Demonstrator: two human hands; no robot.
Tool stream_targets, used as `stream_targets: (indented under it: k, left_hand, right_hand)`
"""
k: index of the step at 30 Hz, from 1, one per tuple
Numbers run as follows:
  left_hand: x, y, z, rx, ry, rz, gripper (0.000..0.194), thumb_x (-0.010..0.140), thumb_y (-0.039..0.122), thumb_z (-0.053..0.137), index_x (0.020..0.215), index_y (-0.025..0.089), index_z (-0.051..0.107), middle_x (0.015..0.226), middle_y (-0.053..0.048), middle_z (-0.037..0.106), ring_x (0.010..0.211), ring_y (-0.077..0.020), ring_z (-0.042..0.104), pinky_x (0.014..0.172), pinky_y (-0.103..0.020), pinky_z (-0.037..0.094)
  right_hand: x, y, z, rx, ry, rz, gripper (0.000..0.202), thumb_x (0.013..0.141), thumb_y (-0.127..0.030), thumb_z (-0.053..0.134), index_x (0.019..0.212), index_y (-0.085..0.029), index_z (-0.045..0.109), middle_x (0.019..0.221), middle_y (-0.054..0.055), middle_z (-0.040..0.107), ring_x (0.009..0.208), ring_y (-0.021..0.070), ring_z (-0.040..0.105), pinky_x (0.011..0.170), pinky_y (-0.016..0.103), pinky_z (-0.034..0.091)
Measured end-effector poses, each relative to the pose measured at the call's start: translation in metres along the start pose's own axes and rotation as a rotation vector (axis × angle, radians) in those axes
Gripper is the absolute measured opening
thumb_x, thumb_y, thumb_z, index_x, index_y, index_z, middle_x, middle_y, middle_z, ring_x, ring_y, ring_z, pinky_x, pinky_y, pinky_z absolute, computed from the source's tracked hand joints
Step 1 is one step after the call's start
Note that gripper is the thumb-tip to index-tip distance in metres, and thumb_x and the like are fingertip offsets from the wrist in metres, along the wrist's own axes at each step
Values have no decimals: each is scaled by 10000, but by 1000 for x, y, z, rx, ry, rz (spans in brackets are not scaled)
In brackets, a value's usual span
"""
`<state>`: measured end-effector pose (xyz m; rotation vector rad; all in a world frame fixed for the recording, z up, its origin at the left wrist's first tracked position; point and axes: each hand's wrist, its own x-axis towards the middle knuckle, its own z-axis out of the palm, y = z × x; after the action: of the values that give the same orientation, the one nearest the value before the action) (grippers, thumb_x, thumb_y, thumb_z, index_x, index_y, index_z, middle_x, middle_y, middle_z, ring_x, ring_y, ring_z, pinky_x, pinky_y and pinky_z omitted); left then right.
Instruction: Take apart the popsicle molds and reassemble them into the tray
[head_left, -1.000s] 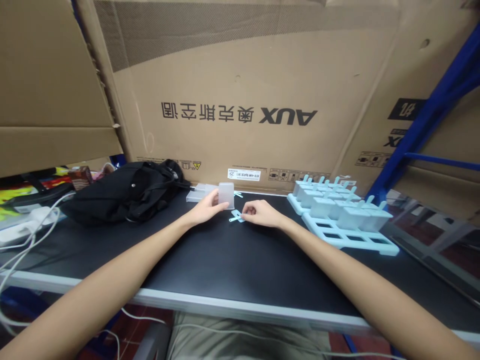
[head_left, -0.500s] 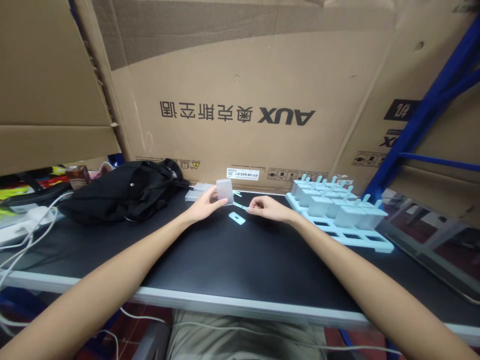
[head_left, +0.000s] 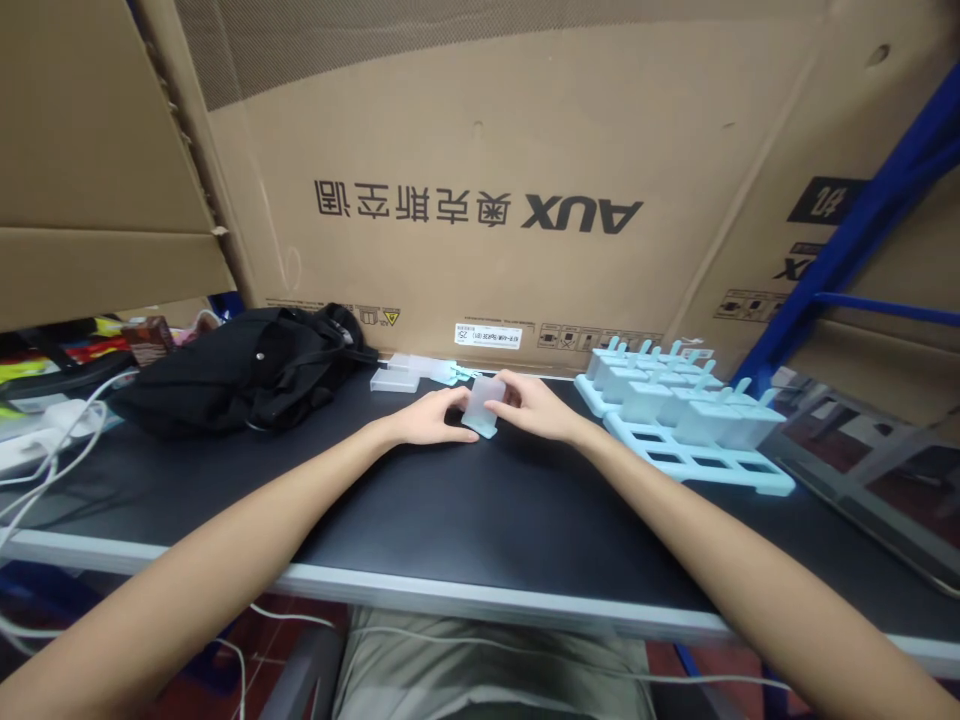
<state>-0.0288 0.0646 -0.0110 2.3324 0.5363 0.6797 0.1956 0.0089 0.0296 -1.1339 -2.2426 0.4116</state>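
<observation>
A translucent mold cup stands tilted over a light-blue lid piece at the middle of the black table. My right hand grips the cup from the right, thumb on its front face. From the left, my left hand has its thumb and fingers apart around the cup's lower left edge. Behind them lie more translucent cups and light-blue stick pieces. On the right, a light-blue rack holds several cups with stick tops.
A black bag lies at the left, beside white cables and a power strip. A large cardboard box stands behind the table. Blue metal framing and a dark flat tray-like object are at the right.
The cup has moved right and down onto the lid piece. My right hand has left the stick piece and taken hold of the cup. My left hand's grip has loosened.
</observation>
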Motion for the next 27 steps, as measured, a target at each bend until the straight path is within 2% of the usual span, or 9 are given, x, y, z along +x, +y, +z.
stream_targets:
  k: [2, 6, 10, 13, 16, 20, 22, 27]
  left_hand:
    - [-1, 0, -1, 39, 3, -7, 500, 748, 426, 754, 1173, 211, 602, 1108, -74, 684, 1028, -247, 640, 910, -376, 479]
    - [-1, -2, -2, 46, 21, -80, 543, 731, 416, 768, 1189, 204, 569, 1037, -63, 704, 951, -204, 637, 898, -363, 462]
    - [-2, -3, -4, 29, 11, -113, 546, 702, 389, 793, 1159, 197, 566, 1006, -58, 716, 893, -182, 620, 869, -353, 458]
    - [-3, -1, -5, -3, -14, -98, 513, 687, 309, 800, 1133, 196, 573, 1008, -56, 721, 865, -167, 610, 860, -350, 454]
    - [-4, 1, -6, -65, -47, -72, 489, 684, 266, 796, 1109, 189, 566, 993, -62, 728, 834, -156, 603, 842, -346, 458]
    - [-5, 0, -5, -141, -53, -69, 500, 644, 297, 836, 1027, 183, 535, 966, -76, 728, 800, -155, 608, 805, -343, 470]
    - [-5, -2, -4, -171, -34, -82, 521, 622, 314, 853, 989, 192, 503, 934, -68, 723, 783, -154, 611, 785, -336, 475]
    - [-5, -3, -4, -200, -19, -92, 541, 600, 320, 869, 940, 208, 462, 883, -33, 693, 759, -145, 610, 757, -316, 476]
  right_hand:
    - [-2, 7, 0, 57, 15, 68, 277, 870, -452, 582, 931, -184, 545, 836, 25, 624, 717, 150, 559, 649, 284, 455]
    - [-5, 27, 3, 293, 61, 310, 249, 901, -431, 541, 984, -208, 469, 848, 23, 630, 716, 165, 639, 644, 321, 554]
    - [-1, 42, 10, 453, 205, 480, 202, 907, -371, 543, 986, -215, 444, 934, 48, 636, 836, 175, 682, 743, 346, 602]
    - [2, 45, 11, 422, 307, 523, 201, 892, -367, 557, 965, -219, 443, 993, 55, 637, 880, 172, 674, 769, 344, 601]
    - [1, 36, 5, 319, 321, 413, 210, 879, -390, 561, 928, -219, 449, 933, 31, 634, 843, 169, 659, 734, 337, 589]
    - [-7, 9, -6, 296, 104, 127, 255, 883, -434, 556, 969, -207, 481, 912, 27, 637, 811, 167, 640, 686, 313, 556]
    - [-11, -3, -9, 205, 0, 20, 270, 885, -434, 559, 1005, -199, 502, 922, 35, 640, 798, 164, 625, 679, 301, 530]
    - [-14, -13, -6, -51, -85, -89, 292, 902, -395, 547, 1097, -180, 508, 824, 25, 637, 687, 147, 588, 632, 273, 466]
